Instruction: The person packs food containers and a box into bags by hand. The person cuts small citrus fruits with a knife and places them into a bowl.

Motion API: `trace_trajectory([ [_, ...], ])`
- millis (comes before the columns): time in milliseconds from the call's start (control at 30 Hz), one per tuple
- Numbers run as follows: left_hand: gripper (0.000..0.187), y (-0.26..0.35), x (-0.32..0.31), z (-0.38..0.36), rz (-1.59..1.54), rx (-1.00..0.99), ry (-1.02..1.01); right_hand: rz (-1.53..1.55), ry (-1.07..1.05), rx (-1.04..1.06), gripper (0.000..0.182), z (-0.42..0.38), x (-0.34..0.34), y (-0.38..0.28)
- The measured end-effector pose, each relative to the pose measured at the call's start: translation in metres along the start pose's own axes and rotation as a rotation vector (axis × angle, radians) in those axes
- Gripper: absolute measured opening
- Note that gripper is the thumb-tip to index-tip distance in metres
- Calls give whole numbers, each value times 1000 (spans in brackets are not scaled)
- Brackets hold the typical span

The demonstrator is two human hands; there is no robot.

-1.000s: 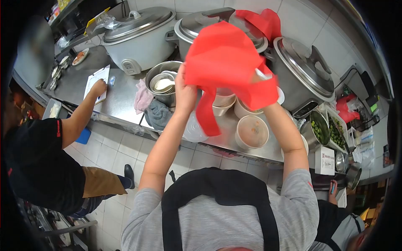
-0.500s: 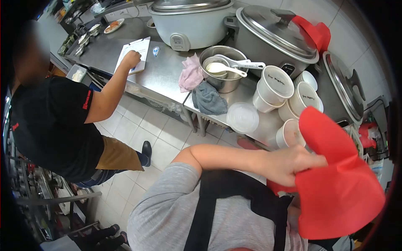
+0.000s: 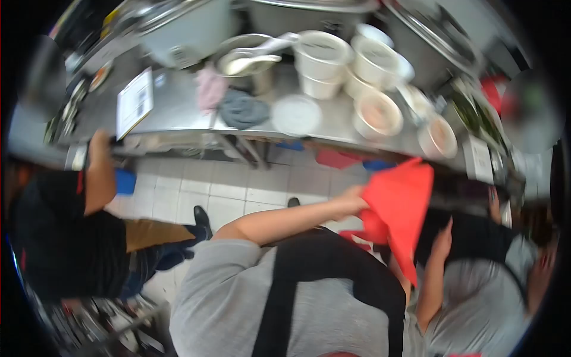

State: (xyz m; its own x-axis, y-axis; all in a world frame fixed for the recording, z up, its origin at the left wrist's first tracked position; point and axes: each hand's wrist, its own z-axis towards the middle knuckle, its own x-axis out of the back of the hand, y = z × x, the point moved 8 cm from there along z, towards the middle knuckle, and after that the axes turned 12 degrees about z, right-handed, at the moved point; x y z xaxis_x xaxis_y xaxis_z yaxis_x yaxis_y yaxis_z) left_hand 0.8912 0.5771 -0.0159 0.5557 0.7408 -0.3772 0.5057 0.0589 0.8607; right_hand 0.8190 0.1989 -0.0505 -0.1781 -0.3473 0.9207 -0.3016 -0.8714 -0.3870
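Observation:
My left hand (image 3: 350, 202) reaches across in front of my chest, its fingers closed on the edge of a red fabric bag (image 3: 395, 202). The bag hangs creased and half spread, with a narrow red strap-like part below my wrist. My right forearm shows only in part beside the bag's lower corner; the bag hides the hand. Beyond the bag, on the steel counter (image 3: 184, 119), stand a white tub with pinkish contents (image 3: 377, 114) and a similar smaller-looking tub (image 3: 437, 137).
Lidded white tubs (image 3: 322, 56), a round plastic lid (image 3: 296, 115), a grey cloth (image 3: 242, 109) and a pot with ladles (image 3: 262, 80) stand along the counter. One co-worker (image 3: 59, 232) is at left; another's hand (image 3: 443, 239) is close on my right.
My view has swung right and blurred. The red bag is now narrower and further from me, still in my left hand. The left co-worker's hand has come off the clipboard; another person appears at right.

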Motion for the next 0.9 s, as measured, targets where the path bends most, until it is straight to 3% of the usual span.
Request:
trace_trajectory([
  [67, 38, -40, 9, 8, 69, 32, 47, -172, -70, -243, 52, -2, 12, -14],
  [100, 37, -59, 9, 10, -18, 80, 37, -417, 40, -61, 48, 6, -16, 35],
  [133, 34, -70, 7, 8, -25, 122, 45, -60, 26, -77, 44, 5, -20, 17],
  [200, 29, -89, 2, 4, -30, 146, 62, 1183, -150, -391, 35, -44, -70, -96],
  [267, 27, -104, -3, 1, -44, 163, 30, 1737, -149, -744, 26, -96, -85, -192],
  [333, 25, -105, -7, -7, 8, 188, 0, 1493, -421, -214, 13, -96, -80, -193],
  [367, 25, -112, -8, -9, 7, 193, -2, 1493, -420, -220, 13, -99, -82, -187],
  [433, 26, -116, -10, -12, 105, 166, 10, 1897, -567, -293, 11, -107, -85, -201],
  [500, 34, -108, -24, -18, 185, 92, 23, 1833, -455, -282, 11, -111, -75, -200],
  [567, 44, -102, -38, -26, 27, 114, 26, 1759, -576, -74, 12, -114, -73, -209],
  [633, 51, -99, -50, -26, 116, 103, -28, 1723, -685, -168, 12, -125, -75, -208],
  [733, 44, -83, -56, -23, 441, -138, -54, 1596, -601, -121, 11, -124, -74, -210],
  [767, 44, -80, -54, -24, 443, -142, -49, 1596, -604, -114, 11, -124, -76, -209],
  [833, 39, -66, -49, -27, 926, -211, 55, 1370, -483, 63, 11, -120, -72, -207],
  [900, 38, -50, -51, -34, 1030, -248, 124, 1280, -434, 127, 10, -120, -74, -205],
])
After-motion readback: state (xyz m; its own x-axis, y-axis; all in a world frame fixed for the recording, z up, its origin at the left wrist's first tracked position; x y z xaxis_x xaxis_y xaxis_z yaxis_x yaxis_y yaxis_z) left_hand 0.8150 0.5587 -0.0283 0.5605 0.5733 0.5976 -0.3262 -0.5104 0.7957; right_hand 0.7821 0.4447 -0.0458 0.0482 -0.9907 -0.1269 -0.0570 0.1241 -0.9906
